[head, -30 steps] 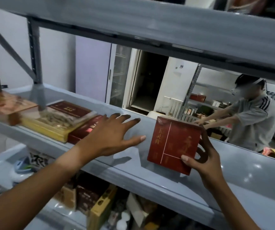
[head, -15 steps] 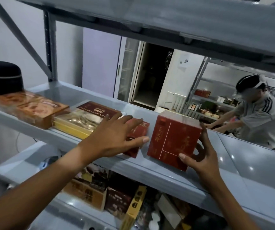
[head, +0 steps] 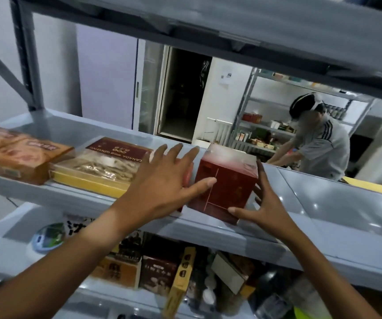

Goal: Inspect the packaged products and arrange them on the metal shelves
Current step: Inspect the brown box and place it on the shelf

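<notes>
Hands (head: 210,196) apparently flanking red box (head: 225,187)

1. A grey metal shelf (head: 323,217) with a glossy top runs across the view at chest height.
2. On it, from the left: a flat orange cardboard box (head: 24,160), then a clear-lidded yellow tray of ginseng roots with a dark red label (head: 102,169), just beside it.
3. Next, a flat red box (head: 187,174), mostly hidden by a hand.
4. Beside it stands an upright dark red cube-shaped box with thin gold lines (head: 226,187), near the front edge.
</notes>
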